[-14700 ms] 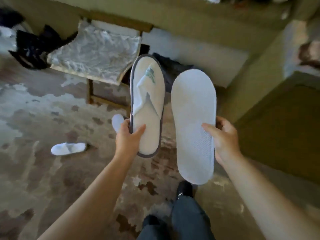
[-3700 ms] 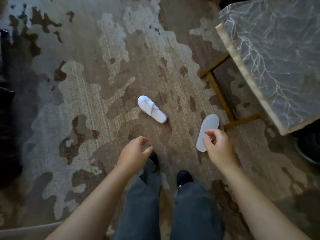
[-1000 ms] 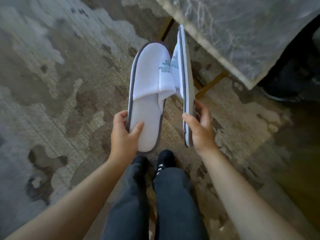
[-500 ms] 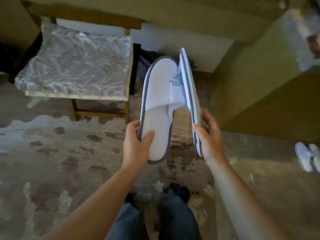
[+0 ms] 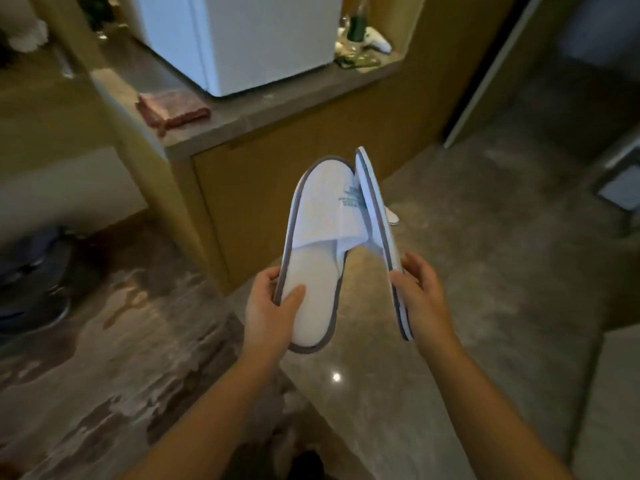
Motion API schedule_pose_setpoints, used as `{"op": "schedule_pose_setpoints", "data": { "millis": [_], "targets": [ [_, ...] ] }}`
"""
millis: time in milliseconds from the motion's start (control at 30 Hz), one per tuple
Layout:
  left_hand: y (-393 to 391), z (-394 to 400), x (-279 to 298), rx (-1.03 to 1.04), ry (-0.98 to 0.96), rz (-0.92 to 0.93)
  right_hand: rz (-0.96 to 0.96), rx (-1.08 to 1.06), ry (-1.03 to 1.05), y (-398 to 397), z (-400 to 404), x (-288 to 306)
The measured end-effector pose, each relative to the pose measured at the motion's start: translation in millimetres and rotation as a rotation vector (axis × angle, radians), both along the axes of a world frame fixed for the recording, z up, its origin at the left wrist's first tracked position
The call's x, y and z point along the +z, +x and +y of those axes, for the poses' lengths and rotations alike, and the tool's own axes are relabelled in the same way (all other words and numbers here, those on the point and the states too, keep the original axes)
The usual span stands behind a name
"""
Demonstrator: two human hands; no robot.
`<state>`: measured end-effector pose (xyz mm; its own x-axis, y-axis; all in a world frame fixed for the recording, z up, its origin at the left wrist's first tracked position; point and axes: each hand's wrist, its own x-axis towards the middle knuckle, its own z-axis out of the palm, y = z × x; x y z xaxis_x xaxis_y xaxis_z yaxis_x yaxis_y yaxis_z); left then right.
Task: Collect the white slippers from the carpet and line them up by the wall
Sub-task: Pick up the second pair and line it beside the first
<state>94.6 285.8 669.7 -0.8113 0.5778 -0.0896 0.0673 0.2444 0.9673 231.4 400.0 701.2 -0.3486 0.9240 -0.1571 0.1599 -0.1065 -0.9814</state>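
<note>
I hold two white slippers with grey trim up in front of me. My left hand [image 5: 270, 306] grips the heel of one white slipper [image 5: 320, 237], its open top and green logo facing me. My right hand [image 5: 420, 296] grips the second slipper [image 5: 375, 216] edge-on, its toe touching the first slipper's toe. Past them, a small part of another white slipper [image 5: 392, 216] lies on the stone floor by the wooden cabinet [image 5: 277, 161]; the rest of it is hidden.
The patterned carpet [image 5: 104, 341] lies at the lower left, its edge meeting polished stone floor [image 5: 485, 254]. The cabinet counter carries a white appliance [image 5: 239, 39], a folded reddish cloth [image 5: 171, 110] and bottles. Dark bags [image 5: 31, 271] sit at the far left. A doorway opens at right.
My view has swung right from the marble table and carpet to the cabinet and stone floor. Both hands keep their slippers, carried along with me.
</note>
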Motion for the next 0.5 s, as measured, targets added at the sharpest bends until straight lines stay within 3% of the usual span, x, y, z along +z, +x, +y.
{"op": "schedule_pose_setpoints", "data": {
  "millis": [233, 500],
  "targets": [
    [31, 183, -4, -0.294, 0.03, -0.072, 0.081, -0.285, -0.003, 55, 139, -12],
    [35, 421, 0, -0.456, 0.07, -0.251, 0.069, -0.623, -0.018, 74, 334, 5]
  ]
}}
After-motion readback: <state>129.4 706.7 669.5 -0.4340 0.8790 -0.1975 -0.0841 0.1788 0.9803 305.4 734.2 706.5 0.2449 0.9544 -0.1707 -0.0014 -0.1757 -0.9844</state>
